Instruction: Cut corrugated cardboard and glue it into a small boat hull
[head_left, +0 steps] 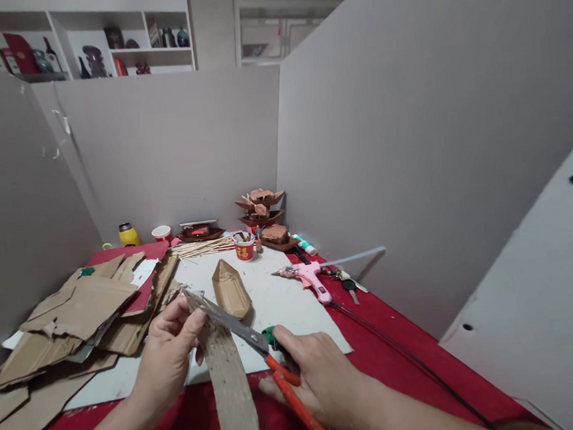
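My left hand (173,342) pinches the upper end of a long, rough grey-brown strip (232,394), which looks like bark or worn cardboard and hangs toward me. In my right hand (321,379) is a pair of scissors (241,329) with orange and green handles. Their blades lie across the strip's top, close to my left thumb; whether they are cutting it I cannot tell. Just beyond the blades, a small boat-shaped cardboard hull (231,289) rests on the white sheet (288,315).
Torn cardboard pieces (88,302) pile up at left. A pink glue gun (312,278) lies at right, its cord running toward me. Behind are a red paper cup (244,247), thin sticks (202,247) and small model boats (260,207). Grey panels (169,138) enclose the red-covered table (377,331).
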Motion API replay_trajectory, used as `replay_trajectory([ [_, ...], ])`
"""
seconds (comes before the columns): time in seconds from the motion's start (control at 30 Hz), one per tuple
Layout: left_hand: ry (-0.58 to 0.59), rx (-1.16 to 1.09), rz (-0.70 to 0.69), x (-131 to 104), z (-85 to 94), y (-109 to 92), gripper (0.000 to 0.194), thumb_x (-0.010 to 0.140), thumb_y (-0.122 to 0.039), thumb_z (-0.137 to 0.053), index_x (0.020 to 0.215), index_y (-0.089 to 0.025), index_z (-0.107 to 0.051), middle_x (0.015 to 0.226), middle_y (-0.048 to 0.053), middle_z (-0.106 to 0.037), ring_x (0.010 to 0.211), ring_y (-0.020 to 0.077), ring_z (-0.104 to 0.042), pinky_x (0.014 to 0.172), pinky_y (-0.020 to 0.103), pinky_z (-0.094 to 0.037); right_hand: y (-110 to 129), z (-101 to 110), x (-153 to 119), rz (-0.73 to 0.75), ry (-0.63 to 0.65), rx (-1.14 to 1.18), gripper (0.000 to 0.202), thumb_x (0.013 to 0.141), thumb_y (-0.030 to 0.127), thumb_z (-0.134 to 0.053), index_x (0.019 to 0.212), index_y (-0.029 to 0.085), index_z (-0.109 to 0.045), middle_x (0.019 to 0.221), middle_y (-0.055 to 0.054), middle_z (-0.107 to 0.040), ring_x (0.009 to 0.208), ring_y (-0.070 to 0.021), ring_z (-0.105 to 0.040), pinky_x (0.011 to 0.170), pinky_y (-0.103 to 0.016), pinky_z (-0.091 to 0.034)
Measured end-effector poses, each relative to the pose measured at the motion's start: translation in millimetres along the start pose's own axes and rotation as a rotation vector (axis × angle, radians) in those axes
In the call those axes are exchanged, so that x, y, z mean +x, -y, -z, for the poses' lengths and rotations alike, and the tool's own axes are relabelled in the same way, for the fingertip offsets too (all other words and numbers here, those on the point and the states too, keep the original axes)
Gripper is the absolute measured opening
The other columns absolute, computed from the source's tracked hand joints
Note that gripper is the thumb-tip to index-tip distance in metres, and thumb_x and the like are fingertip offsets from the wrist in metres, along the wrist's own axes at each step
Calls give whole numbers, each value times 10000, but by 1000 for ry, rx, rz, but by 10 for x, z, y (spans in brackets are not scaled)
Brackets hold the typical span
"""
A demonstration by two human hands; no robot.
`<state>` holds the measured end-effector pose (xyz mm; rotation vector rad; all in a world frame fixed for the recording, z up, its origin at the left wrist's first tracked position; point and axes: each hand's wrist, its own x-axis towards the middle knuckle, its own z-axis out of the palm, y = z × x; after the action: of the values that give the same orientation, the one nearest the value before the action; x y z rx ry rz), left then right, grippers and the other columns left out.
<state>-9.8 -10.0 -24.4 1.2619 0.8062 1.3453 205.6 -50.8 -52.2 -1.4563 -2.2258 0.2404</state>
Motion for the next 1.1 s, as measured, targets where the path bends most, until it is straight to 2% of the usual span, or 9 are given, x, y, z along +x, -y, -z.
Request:
replay_trajectory([
  [0.23, 5, 0, 5, -15, 8, -7, 216, 758, -399, -730, 781, -203, -643, 576, -74, -503, 432, 35, -367, 376, 114, -360, -31, -66, -22, 37, 3, 18, 311, 831, 492, -553, 776, 245, -371, 528, 50, -532, 480, -183, -541, 498, -264, -221],
  [0.43, 1, -1, 26, 3, 9, -16, 247, 738, -418, -742, 808, -199, -651, 566, -71, -511, 429, 36, -373, 378, 117, -352, -58, -91, -29, 66, -28, 12, 276, 862, 456, -511, 759, 247, -363, 492, 53, -505, 429, -168, -512, 478, -266, -218],
  [0.53, 4, 4, 32, 8, 16, -16, 241, 736, -410, -745, 791, -198, -645, 557, -71, -503, 423, 38, -365, 370, 120, -338, -60, -54, -40, 66, -49, -19, 275, 857, 453, -522, 754, 245, -376, 486, 51, -518, 416, -164, -509, 474, -269, -202],
  [0.77, 13, 37, 14, -17, -7, -48, 245, 726, -406, -746, 775, -188, -644, 591, -50, -524, 450, 57, -399, 387, 144, -371, 4, 72, -10, -7, 9, -54, 331, 781, 474, -629, 768, 244, -391, 559, 44, -579, 480, -172, -536, 477, -255, -193],
  [1.1, 36, 97, 4, -9, -4, -18, 234, 764, -398, -715, 838, -183, -659, 616, -42, -523, 462, 62, -411, 395, 154, -379, 5, 42, 0, 13, 23, -86, 342, 806, 520, -600, 800, 237, -406, 628, 14, -625, 534, -196, -574, 499, -260, -221],
])
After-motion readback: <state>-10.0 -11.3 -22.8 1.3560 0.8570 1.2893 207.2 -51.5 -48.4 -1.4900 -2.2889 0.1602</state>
